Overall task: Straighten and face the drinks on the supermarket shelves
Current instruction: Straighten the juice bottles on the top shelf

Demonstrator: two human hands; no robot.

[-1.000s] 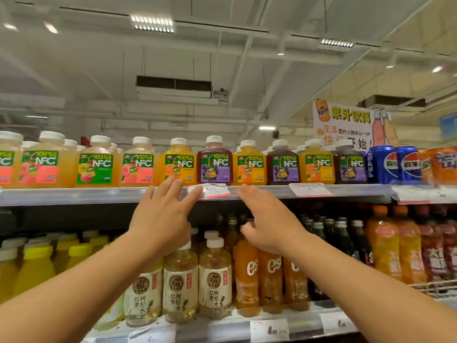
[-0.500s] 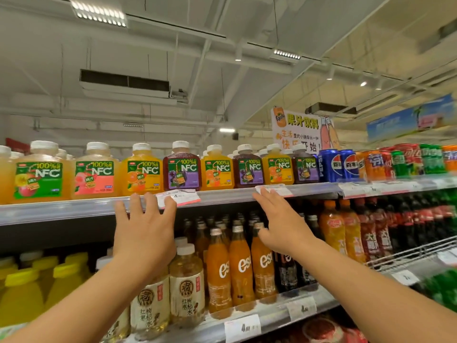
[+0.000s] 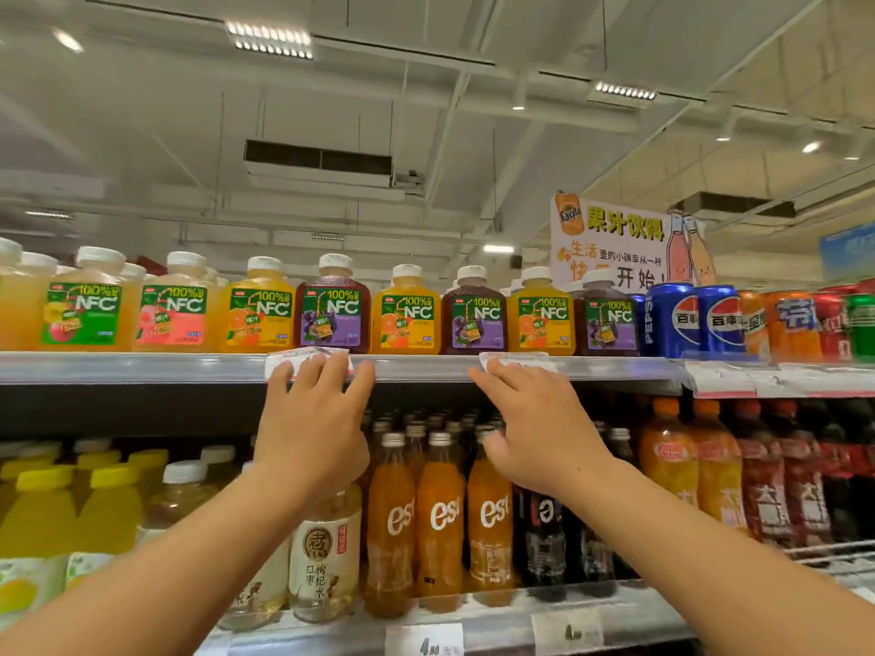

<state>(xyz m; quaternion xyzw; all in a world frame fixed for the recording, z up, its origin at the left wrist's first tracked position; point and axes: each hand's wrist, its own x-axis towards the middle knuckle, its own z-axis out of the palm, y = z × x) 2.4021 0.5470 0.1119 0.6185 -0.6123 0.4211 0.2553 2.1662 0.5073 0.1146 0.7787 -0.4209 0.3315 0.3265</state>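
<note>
Here both hands (image 3: 312, 428) (image 3: 544, 433) touch the shelf edge (image 3: 142, 367).

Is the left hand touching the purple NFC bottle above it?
Apart. In the head view, the left hand has its fingertips on the price tag at the shelf edge, below the purple NFC bottle.

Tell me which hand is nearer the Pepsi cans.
Right. The right hand rests on the shelf edge, below-left of the Pepsi cans; the left hand is farther left.
</note>
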